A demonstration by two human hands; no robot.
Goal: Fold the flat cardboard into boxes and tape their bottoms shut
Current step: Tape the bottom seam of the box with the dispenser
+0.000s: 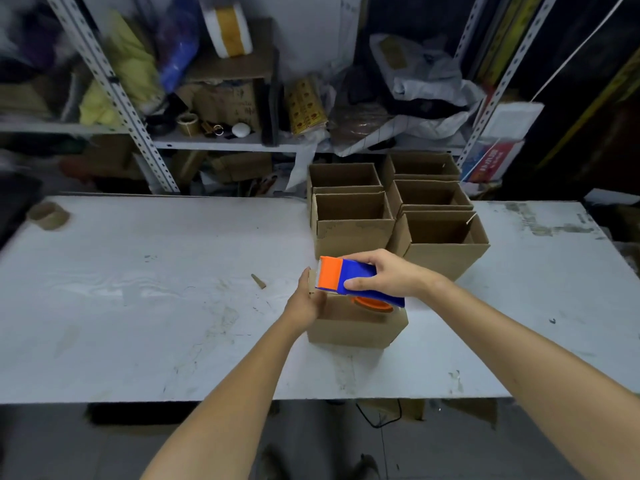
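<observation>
Centrally, brown box (353, 327) (top closed); right grip (384, 275) around dispenser (358, 273); left grip (306, 299) flat

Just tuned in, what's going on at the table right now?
A person is taping a box shut. The right grip holds a blue and orange dispenser over the closed side of a box on the table, with its orange end at the box's left edge. The left grip lies flat against the box's left side. Behind it, five finished boxes stand open side up in two rows.
</observation>
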